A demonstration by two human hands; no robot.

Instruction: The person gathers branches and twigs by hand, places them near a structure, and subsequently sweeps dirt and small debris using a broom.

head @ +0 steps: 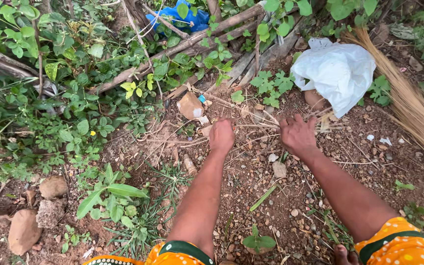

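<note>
From my remote seat I look down on bare reddish-brown ground strewn with pebbles, dry twigs and scraps of litter. It is outdoors, under soft, even daylight with no hard shadows. Green leafy weeds crowd the left side and the top of the view. Weathered wooden poles lie slanted among the plants at the top, and a blue plastic sheet shows behind them. A white plastic bag rests at the upper right, just beside a bundle of dry straw. Several rough brown stones sit at the lower left corner, near a broad-leaved seedling.
</note>
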